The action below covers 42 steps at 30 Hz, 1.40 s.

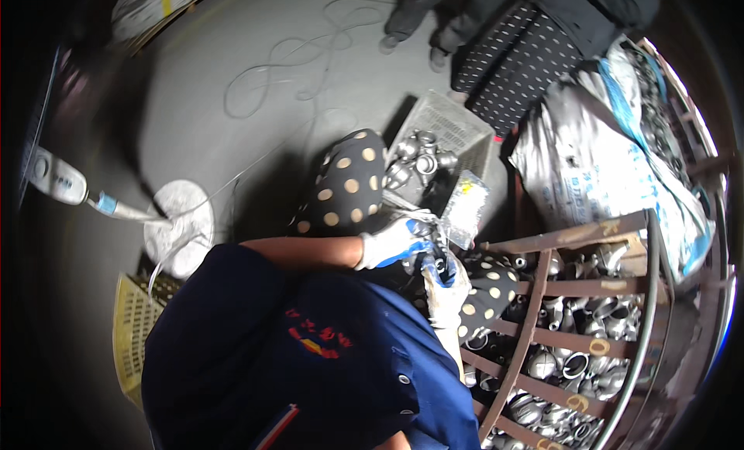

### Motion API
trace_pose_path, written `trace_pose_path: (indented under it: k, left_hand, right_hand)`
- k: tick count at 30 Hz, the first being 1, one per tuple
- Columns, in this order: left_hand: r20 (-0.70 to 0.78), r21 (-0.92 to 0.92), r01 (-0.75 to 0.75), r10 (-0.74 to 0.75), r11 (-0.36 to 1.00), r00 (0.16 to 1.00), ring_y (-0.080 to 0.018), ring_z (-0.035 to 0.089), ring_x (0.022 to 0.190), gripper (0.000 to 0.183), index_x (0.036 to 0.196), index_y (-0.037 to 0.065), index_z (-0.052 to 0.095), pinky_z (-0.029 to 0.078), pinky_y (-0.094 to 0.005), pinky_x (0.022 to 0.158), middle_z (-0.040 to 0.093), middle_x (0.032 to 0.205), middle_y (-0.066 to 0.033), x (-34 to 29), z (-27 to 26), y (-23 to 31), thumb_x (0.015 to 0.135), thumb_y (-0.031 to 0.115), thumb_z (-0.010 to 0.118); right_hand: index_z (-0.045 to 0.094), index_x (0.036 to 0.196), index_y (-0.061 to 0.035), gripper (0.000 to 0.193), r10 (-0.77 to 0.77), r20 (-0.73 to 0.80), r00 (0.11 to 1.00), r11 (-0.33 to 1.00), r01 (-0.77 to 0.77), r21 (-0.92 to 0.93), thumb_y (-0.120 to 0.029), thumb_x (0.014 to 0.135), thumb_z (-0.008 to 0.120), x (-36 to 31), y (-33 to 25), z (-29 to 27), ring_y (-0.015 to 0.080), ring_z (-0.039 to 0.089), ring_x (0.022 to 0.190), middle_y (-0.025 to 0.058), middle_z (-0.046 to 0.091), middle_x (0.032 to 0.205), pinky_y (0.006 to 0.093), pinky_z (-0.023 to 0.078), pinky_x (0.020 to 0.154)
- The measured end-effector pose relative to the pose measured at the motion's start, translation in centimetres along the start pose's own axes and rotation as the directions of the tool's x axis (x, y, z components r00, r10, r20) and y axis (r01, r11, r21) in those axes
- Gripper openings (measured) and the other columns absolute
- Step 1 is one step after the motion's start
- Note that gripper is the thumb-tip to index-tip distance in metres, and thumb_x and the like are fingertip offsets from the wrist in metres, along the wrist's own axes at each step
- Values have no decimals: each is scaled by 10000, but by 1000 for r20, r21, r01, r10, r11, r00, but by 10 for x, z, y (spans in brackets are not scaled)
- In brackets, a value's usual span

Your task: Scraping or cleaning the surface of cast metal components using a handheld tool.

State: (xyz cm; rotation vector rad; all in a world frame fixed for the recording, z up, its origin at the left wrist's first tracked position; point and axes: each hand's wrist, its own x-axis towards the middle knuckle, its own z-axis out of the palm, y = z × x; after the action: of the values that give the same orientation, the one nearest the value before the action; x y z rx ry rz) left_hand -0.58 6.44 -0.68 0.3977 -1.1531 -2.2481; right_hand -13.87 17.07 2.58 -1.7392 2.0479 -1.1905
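My left hand (395, 241) and my right hand (447, 290), both in white gloves with blue palms, meet over my lap. Their fingers are closed around a small dark metal part (440, 262), which they mostly hide; its exact kind cannot be made out. Just beyond the hands, a clear plastic bag with a shiny surface (467, 210) lies against the near edge of a grey plastic crate (453, 113). In that crate sit several silvery metal fittings (425, 163) with round openings.
At right stands a rusty barred metal cage (535, 326) full of metal fittings (542, 363). Behind it is a large white woven sack (585, 171). A person in dark clothes (535, 55) is beyond the crate. A white fan (182, 225), a yellow basket (128, 334) and a loose cable (271, 63) are leftward.
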Motion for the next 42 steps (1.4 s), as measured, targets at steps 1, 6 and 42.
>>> trace_pose_path:
  k: [1, 6, 42]
  left_hand:
    - [-21, -75, 93, -95, 993, 995, -66, 566, 769, 320, 1195, 53, 545, 492, -207, 625, 606, 962, -1, 1, 2, 5, 876, 64, 570]
    - [97, 131, -58, 46, 990, 994, -124, 604, 780, 174, 992, 10, 597, 511, -292, 682, 618, 875, -20, 12, 14, 39, 873, 137, 603]
    - [49, -654, -12, 59, 757, 997, -232, 565, 1093, 457, 1265, 7, 456, 449, -380, 971, 555, 1204, -139, 58, -19, -3, 985, 335, 307]
  right_hand:
    - [620, 1053, 30, 375, 41, -2, 999, 997, -41, 59, -124, 731, 734, 1, 3, -4, 193, 603, 778, 129, 645, 897, 308, 482, 735]
    - [617, 1035, 47, 327, 289, 110, 951, 794, -302, 527, -75, 744, 704, 16, 13, -35, 134, 596, 781, 86, 661, 894, 269, 480, 736]
    - [586, 1159, -6, 292, 607, 236, 759, 378, -537, 754, -132, 899, 541, 16, 3, -6, 33, 369, 397, 11, 583, 687, 184, 271, 365]
